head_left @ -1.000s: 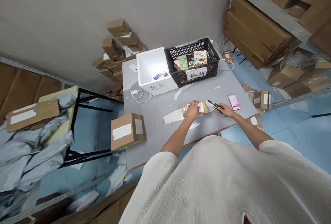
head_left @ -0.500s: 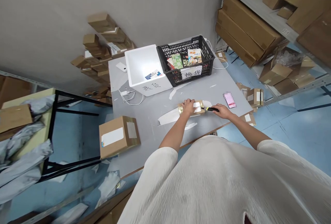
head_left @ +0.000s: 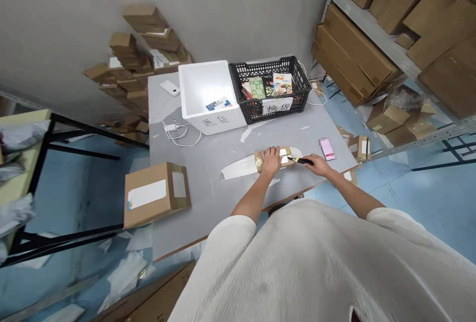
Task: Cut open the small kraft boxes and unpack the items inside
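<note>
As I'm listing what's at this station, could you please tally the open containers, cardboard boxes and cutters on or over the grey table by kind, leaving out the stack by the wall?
White bin: 1
Black crate: 1
Cardboard boxes: 2 (large box; small box under the left hand)
Box cutter: 1, in the right hand
Total: 5

"Your small box (head_left: pixel 290 163) looks like matt brown cardboard, doesn't it?"

"It does, and the tape (head_left: pixel 259 162) on it is glossy and gold-toned. Your knife's handle (head_left: pixel 306 161) looks like black plastic."

"And your tabletop (head_left: pixel 208 188)?"

"Smooth grey with a low sheen, broken by white patches. Your crate (head_left: pixel 254 112) is black openwork plastic; the white bin (head_left: pixel 238 123) beside it looks smooth and matt, though you can't tell its exact material."

"Your shirt (head_left: pixel 297 257)?"

"White cloth, matt, finely crinkled."
</note>
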Demonstrator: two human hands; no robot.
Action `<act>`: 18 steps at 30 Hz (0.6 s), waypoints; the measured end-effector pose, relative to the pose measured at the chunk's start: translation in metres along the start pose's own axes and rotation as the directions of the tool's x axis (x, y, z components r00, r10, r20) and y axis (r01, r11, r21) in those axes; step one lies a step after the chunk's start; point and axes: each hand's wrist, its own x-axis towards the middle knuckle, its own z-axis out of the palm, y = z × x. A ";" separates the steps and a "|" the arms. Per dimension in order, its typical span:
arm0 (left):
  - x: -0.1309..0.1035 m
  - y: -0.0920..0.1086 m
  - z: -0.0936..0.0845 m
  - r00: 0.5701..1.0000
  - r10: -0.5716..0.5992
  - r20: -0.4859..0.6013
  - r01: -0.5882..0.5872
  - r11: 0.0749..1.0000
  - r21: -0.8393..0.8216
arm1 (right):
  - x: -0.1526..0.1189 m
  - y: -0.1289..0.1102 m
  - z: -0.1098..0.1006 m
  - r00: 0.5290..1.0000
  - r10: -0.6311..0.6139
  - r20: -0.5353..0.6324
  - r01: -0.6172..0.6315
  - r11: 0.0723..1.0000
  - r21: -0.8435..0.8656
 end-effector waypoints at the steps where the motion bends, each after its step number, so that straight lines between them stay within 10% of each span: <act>1: 0.000 0.000 0.000 1.000 0.001 -0.006 -0.001 1.000 -0.009 | 0.001 -0.001 -0.001 1.000 0.003 -0.004 -0.003 1.000 -0.017; 18: 0.000 0.001 -0.002 1.000 -0.008 -0.004 0.008 1.000 -0.027 | 0.006 0.002 -0.001 0.999 0.000 -0.044 -0.001 1.000 -0.026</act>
